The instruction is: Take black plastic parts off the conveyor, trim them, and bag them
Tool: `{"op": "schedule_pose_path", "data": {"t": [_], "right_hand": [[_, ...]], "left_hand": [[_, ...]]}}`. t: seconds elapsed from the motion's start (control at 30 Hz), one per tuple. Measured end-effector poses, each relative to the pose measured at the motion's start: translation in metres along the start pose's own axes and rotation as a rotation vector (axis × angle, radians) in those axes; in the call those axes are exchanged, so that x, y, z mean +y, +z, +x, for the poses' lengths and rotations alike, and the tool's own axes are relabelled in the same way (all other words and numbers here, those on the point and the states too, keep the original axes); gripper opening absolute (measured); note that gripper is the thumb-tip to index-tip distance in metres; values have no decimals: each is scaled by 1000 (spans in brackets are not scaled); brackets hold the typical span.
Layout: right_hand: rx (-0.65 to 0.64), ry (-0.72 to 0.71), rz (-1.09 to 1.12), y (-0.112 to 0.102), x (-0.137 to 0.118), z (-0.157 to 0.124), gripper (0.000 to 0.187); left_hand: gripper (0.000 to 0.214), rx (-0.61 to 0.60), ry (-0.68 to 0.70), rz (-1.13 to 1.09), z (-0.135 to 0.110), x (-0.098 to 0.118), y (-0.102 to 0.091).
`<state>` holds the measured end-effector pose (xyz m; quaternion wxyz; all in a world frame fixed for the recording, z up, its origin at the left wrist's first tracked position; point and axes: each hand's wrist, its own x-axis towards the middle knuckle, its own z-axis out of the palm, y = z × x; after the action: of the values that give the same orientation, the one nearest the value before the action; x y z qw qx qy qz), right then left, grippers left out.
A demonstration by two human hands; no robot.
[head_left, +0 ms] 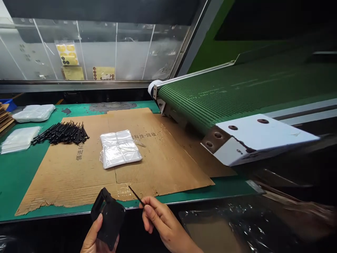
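My left hand [93, 235] is closed around a black plastic part [112, 219] with a loop-like frame on its upper left; its exact kind does not show. Between thumb and fingers, my right hand [159, 219] pinches a thin black stick [136, 195], its free end pointing up and left. The two held pieces are apart, just in front of the table's near edge. Beyond them a stack of clear plastic bags [119, 149] lies on a flattened cardboard sheet [168, 165]. A heap of similar black sticks [64, 133] rests at the sheet's left side.
A green conveyor belt [210, 95] with a white end block [263, 137] juts over the green table [15, 179] from the right. More bag stacks [21, 138] sit at far left, near piled cardboard [4, 117]. Below right is a plastic-lined box [213, 232].
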<state>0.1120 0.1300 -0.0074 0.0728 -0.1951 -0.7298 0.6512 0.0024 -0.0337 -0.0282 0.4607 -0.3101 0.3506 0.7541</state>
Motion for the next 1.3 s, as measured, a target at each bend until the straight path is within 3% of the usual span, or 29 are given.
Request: {"op": "schedule_pose_path", "data": {"t": [0.13,0.4,0.63,0.77,1.03,1.17,1.3], "right_hand": [[-104,40,140,31,7,-11,43],[62,-183,-272,49,5,-25,34],[181,-507,-564,48,9,-22,39],[177,-602,-645,50,10,-22,40],[136,-629,-727,50,9,-20,42],[139,-621,-681,41,6,-16,41],[192,-590,-640,30,4,-6,38]], "left_hand": [[13,57,60,-85,-16,5,13],[17,233,98,-156,-28,7,29],[14,183,44,-175,-29,5,32],[13,137,-7,-195,-29,6,34],[15,128,-71,-205,-29,2,35],[21,172,-91,-169,-29,0,34],[25,133,-142,-130,-29,-1,29]]}}
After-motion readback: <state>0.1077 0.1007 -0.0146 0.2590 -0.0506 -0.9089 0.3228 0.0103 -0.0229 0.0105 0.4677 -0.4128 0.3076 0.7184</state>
